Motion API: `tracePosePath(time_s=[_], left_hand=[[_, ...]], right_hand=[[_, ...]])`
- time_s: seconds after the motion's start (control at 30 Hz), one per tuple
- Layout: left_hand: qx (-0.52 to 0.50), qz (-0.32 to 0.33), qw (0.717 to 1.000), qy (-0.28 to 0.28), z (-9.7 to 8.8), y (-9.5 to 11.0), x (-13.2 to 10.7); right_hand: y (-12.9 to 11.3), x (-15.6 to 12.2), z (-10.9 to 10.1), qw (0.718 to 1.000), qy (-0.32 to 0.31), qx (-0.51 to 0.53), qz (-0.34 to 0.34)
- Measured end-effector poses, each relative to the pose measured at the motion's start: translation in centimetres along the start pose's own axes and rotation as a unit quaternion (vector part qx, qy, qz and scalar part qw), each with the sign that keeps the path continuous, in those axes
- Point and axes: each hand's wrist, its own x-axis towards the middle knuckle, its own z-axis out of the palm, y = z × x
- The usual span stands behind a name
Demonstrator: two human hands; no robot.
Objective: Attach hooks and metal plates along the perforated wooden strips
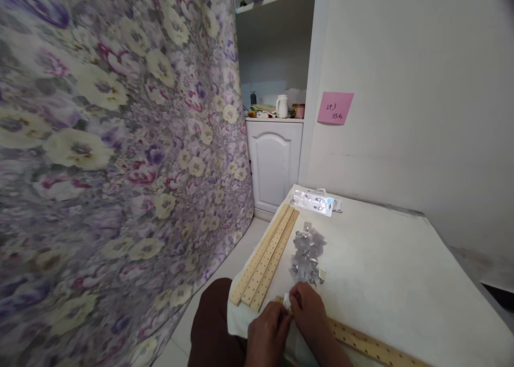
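Observation:
Close together at the table's near edge, both hands work over the end of a perforated wooden strip. My right hand is closed, its thumb and forefinger pinching a small white piece whose kind I cannot make out. Against it sits my left hand, fingers pressed together at the strip; what lies between them is hidden. The strip passes under my right hand and runs off toward the lower right. Just beyond the hands lies a pile of small clear bags with metal parts.
Several more perforated wooden strips lie side by side along the table's left edge. Clear blister packs rest at the far end of the white-covered table. A floral curtain hangs at left; a cabinet stands behind.

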Motion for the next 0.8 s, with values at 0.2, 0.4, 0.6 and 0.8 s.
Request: tracePosePath(time_s=[0.2,0.4,0.6,0.8], left_hand=[[-0.013,0.012,1.000,0.008,0.25,-0.30,-0.05],[-0.020,0.017,1.000,0.013,0.04,-0.35,-0.19],[-0.046,0.027,0.999,0.007,-0.14,-0.50,-0.40],[-0.054,0.065,0.996,0.038,-0.05,-0.55,-0.49]], right_hand=[[0.21,-0.04,0.15,1.000,-0.012,0.017,0.012],[0.13,-0.01,0.06,0.999,-0.020,0.033,0.034],[-0.09,-0.02,-0.11,0.998,-0.025,0.030,0.040],[-0.14,-0.01,-0.12,0.999,-0.021,0.030,0.040]])
